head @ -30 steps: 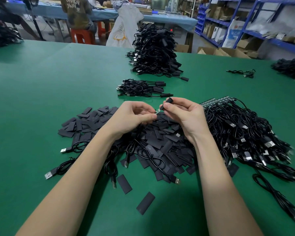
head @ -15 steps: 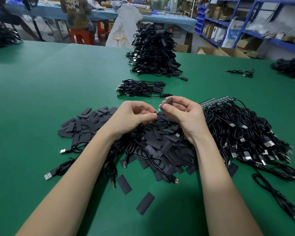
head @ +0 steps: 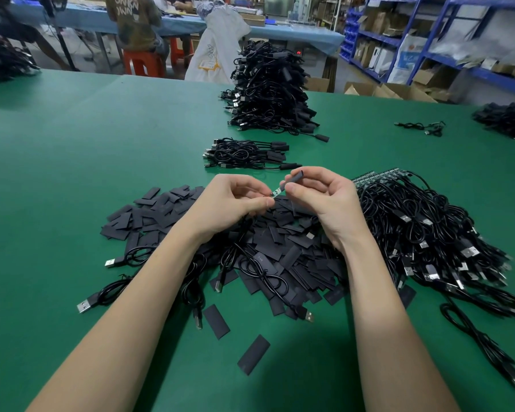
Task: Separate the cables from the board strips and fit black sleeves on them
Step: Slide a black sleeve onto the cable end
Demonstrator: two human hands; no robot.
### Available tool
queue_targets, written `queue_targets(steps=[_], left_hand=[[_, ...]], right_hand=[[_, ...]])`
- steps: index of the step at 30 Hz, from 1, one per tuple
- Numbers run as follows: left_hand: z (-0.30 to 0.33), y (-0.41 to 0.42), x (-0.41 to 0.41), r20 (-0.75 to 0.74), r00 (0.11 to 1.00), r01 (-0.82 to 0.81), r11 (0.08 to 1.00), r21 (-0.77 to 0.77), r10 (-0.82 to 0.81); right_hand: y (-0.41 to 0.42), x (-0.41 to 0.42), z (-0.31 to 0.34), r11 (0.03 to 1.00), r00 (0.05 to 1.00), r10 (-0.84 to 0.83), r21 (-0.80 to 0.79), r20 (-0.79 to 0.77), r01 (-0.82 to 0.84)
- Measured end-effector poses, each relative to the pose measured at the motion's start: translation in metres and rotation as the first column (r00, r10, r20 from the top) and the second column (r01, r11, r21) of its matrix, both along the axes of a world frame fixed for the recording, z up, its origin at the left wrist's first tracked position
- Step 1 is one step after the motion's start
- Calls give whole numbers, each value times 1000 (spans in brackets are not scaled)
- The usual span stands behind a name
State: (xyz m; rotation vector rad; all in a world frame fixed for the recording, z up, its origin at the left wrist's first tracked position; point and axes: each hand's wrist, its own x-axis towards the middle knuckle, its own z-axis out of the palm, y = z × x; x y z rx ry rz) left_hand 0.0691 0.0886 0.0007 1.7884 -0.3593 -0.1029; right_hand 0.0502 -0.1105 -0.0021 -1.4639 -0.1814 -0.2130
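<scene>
Left hand (head: 235, 200) fingers are pinching the small board end (head: 277, 192) steady w/ right hand (head: 321, 200) fingers pinching the black sleeve (head: 295, 177) in line, prob. for sliding on over the bench (head: 101, 138).

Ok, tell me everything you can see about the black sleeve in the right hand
The black sleeve is a short, matte dark tube, looking like soft plastic, slightly flattened. The right hand pinches it between thumb and fingers above the pile of loose sleeves, tilted with its far end raised. Its lower end meets the small circuit board, whose pale tip the left hand pinches. Only part of the board sits inside; the rest shows.
</scene>
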Motion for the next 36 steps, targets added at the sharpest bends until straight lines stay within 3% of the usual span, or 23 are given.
queue_targets(steps=[22,32,36], left_hand=[[3,4,0,156,984,78,992,95,-92],[0,-1,0,125,992,22,998,52,-29],[1,-1,-1,96,992,80,997,12,-81]], right_hand=[[-13,-6,1,974,973,214,98,-88,-206],[-5,-3,-3,983,982,175,67,-69,-170],[-3,-2,-3,969,979,158,209,-130,-128]])
